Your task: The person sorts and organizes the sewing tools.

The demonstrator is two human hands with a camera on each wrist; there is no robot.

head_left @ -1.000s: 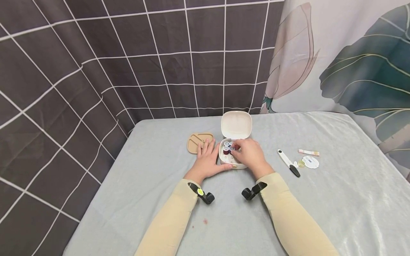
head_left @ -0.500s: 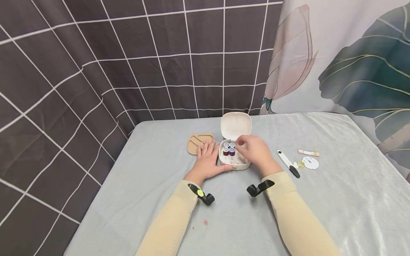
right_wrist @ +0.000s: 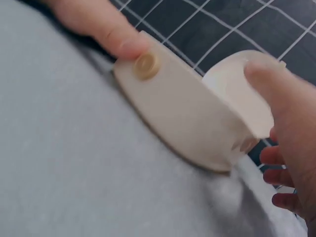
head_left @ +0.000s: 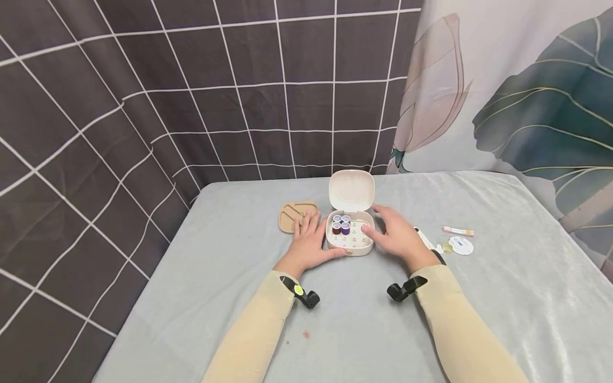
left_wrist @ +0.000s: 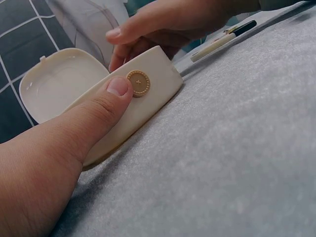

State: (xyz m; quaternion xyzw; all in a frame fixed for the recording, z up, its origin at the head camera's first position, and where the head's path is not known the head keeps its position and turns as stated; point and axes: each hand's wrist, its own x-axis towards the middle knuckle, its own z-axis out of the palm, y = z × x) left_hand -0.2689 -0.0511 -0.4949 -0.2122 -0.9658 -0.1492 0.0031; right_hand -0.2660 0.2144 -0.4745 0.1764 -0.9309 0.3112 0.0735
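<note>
Dark gridded cloth (head_left: 239,106) and pale floral cloth (head_left: 503,106) are hung behind one table (head_left: 359,330), which is covered in grey fabric marked by two small reddish spots (head_left: 306,334) near its front. One cream box (head_left: 349,252) is set toward the back, its single lid (head_left: 351,190) raised, and one tan button (left_wrist: 138,83) is mounted on its front wall. Four spools (head_left: 346,229) are grouped two by two at the back left inside it; dark red is shown on the front-left one and purple on the front-right one, and bare pegs (head_left: 354,239) are left exposed beside and before them. By the left hand (head_left: 306,250), spread with its fingers extended, the box is touched: the thumb is laid along the front beside the button. One tan tray (head_left: 286,219) is overlapped by its fingertips. The right hand (head_left: 395,234) is held at the box's right side, thumb and fingers apart and nothing gripped; whether the rim is touched cannot be told. Farther right, one white-and-black tool (left_wrist: 222,42), partly hidden in the head view, one narrow strip (head_left: 458,231), one white disc (head_left: 461,246) and one yellowish round piece (head_left: 447,248) are laid near one another.
</note>
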